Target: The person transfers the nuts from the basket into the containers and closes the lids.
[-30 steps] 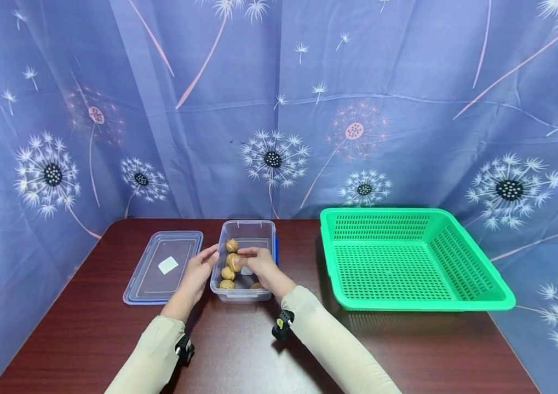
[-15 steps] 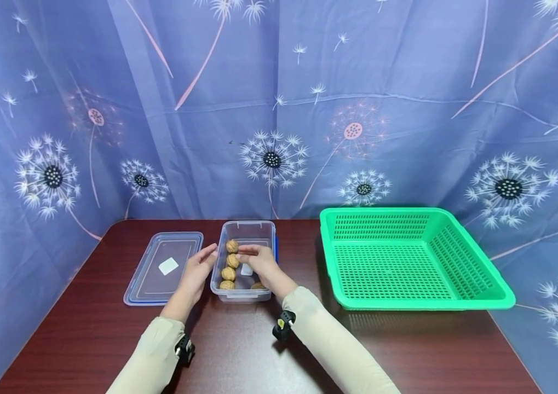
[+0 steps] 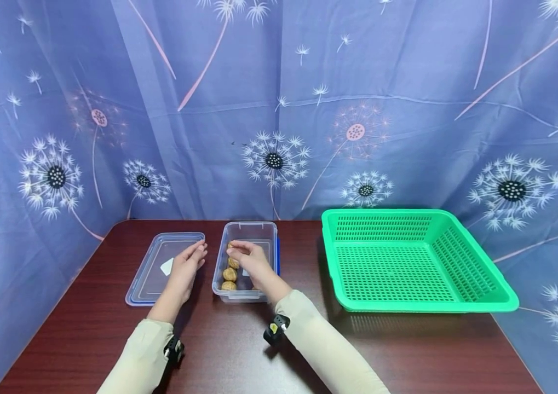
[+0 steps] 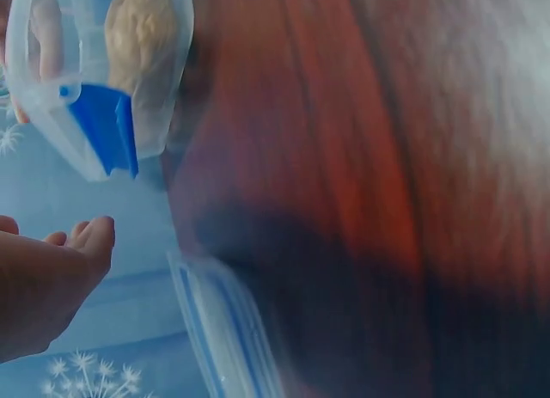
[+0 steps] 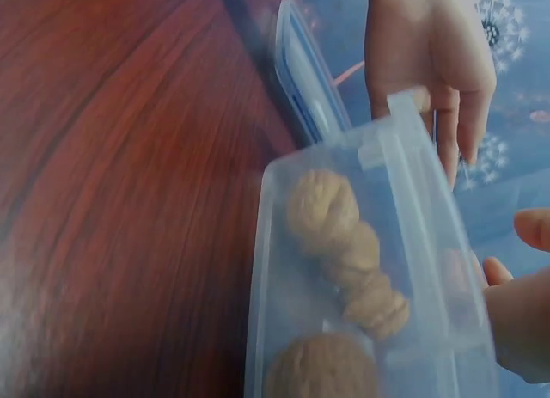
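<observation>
A clear plastic box [image 3: 243, 296] holds several walnuts [image 3: 229, 274] lined up along its left side. My right hand [image 3: 255, 266] reaches over the box, fingers and thumb above the far end of that row and partly covering the farther walnuts. In the right wrist view the thumb and fingers of this right hand [image 5: 528, 316] are apart, with nothing seen between them. A larger-looking walnut [image 5: 322, 372] shows nearest that camera. Left of the box, my left hand [image 3: 183, 273] hovers over the right edge of the lid [image 3: 150, 282], holding nothing, fingers extended.
A big green plastic basket [image 3: 421, 305] stands on the right of the brown table [image 3: 239, 350]. Blue clasps, such as one clasp [image 4: 107, 127], hang from the box. A white label [image 3: 167, 266] sits on the lid. A patterned blue curtain [image 3: 200, 142] closes off the back.
My left hand has drawn left, away from the box's side to over the lid. My right hand has risen slightly and shifted left and farther over the row of walnuts.
</observation>
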Tool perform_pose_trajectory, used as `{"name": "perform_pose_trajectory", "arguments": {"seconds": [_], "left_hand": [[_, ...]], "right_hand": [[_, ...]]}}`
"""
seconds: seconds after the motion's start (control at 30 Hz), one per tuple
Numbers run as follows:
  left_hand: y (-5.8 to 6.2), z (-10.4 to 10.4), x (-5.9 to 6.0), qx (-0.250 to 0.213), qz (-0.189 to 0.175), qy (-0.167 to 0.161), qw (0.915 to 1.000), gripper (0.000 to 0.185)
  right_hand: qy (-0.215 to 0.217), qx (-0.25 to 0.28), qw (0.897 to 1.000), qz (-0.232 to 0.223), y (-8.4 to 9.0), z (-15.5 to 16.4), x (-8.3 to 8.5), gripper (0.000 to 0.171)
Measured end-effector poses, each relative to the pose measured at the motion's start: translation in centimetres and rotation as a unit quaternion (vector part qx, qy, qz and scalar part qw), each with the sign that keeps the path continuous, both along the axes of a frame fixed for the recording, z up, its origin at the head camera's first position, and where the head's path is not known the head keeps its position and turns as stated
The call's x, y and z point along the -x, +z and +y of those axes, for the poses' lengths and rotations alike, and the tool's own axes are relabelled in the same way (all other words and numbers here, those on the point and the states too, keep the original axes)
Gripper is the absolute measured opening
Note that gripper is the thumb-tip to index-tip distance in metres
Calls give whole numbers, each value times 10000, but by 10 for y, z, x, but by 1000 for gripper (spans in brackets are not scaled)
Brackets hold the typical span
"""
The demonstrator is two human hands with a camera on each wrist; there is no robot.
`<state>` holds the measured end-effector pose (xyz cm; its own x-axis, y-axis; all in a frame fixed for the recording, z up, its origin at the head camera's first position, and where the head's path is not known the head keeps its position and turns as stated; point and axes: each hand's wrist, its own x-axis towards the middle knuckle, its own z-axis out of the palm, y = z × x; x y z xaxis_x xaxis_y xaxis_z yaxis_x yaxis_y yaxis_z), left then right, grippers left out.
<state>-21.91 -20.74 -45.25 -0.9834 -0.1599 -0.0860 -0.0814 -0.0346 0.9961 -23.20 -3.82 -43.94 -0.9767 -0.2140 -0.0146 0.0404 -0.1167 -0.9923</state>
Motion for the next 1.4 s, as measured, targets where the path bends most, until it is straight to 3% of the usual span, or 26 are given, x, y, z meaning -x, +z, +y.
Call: {"name": "perform_pose_trajectory", "arguments": {"seconds": [0.2, 0.33, 0.43, 0.53, 0.67, 0.83, 1.03, 1.2, 1.4], "left_hand": [[11, -16, -5, 298, 95, 63, 9995, 48], [17, -30, -11, 808, 81, 205, 9965, 50], [21, -44, -15, 1508, -16, 226, 9883, 54], [23, -57, -17, 2239, -183, 174, 9743, 59], [24, -72, -17, 2757, -419, 83, 9603, 63], [20, -86, -16, 3061, -605, 179, 9499, 64], [13, -93, -15, 3183, -921, 285, 9431, 66], [6, -97, -15, 3210, -1078, 257, 9406, 68], [0, -100, -15, 3153, -1223, 259, 9407, 70]], "right_hand": [[173, 356, 9992, -33, 6, -16, -6, 35], [311, 246, 9992, 104, 11, -30, -12, 35], [417, 6, 9990, 187, 14, -40, -17, 38], [541, -290, 9979, 208, 15, -51, -23, 44], [763, -541, 9956, 72, 14, -64, -32, 53], [994, -1003, 9900, -54, 9, -78, -46, 61], [808, -1757, 9810, -177, -1, -86, -62, 67], [615, -1636, 9846, 85, -12, -89, -68, 65], [679, -1234, 9899, 164, -25, -92, -70, 60]]}}
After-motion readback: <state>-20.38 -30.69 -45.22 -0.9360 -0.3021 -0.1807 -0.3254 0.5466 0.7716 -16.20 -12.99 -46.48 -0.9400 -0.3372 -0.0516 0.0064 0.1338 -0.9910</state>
